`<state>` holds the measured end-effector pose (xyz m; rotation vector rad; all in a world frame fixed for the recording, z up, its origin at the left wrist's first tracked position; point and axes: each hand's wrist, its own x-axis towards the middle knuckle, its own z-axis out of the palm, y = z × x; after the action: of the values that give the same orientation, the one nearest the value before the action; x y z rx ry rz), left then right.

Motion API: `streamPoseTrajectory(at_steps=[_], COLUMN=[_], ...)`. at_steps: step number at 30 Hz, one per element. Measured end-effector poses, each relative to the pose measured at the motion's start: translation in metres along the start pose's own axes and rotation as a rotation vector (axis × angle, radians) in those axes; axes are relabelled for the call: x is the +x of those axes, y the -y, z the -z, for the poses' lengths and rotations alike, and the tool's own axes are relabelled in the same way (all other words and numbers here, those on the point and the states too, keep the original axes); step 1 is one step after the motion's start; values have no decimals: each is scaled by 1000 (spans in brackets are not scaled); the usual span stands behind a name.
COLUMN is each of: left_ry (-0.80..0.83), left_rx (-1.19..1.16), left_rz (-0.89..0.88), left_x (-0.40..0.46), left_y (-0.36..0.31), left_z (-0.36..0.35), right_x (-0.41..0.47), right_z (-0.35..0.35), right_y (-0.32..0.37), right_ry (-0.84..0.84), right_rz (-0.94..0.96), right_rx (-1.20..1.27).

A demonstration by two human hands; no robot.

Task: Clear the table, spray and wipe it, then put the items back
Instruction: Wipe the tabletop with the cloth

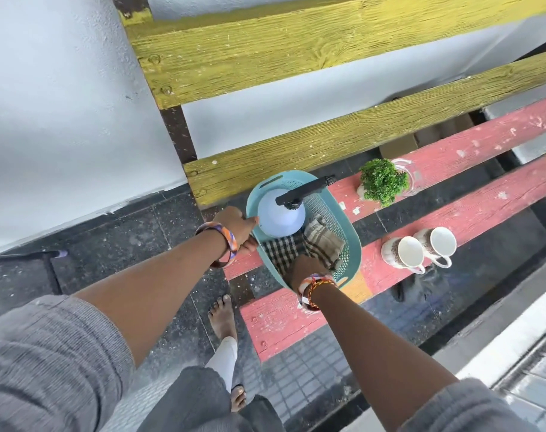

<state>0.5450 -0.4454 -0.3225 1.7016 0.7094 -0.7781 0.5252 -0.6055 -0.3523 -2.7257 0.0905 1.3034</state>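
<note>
Hands on basket, fingers partly hidden

Basket point(343, 219), teal and perforated, sits across the two red slats point(471, 210) of the bench-like table, and both hands are on it. The left hand point(239, 227) clasps the near-left rim, thumb under and fingers curled over the edge; the fingertips disappear behind the spray bottle point(279, 218), so how far they wrap cannot be told. The right hand point(306, 266) reaches down inside the basket onto the checked cloths point(315, 244); its fingers are buried in the folds, so whether they are pinching cloth or the rim cannot be told. The pale blue spray bottle stands upright in the far half of the basket, its black nozzle jutting out past the rim. Beside the basket, on the farther slat, stands a small green plant point(382, 180), its pot mostly hidden by leaves. Two white mugs point(421, 249) stand touching on the nearer slat, well apart from the basket. Yellow slats point(296, 57) rise behind. A bare foot point(223, 316) shows on the dark floor below.
</note>
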Motion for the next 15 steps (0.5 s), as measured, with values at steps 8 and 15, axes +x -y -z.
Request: streamPoseTrajectory(at_steps=[8,15], left_ry=[12,93], left_rx=[154,103], left_rz=[-26,-281], left_x=[-36,-121], left_y=[28,23], left_z=[-1,-25], right_x=[-29,-110], right_z=[32,65], right_y=[-8,-30], right_ry=[-194,-381], right_rz=[59,236], right_rx=[269,706])
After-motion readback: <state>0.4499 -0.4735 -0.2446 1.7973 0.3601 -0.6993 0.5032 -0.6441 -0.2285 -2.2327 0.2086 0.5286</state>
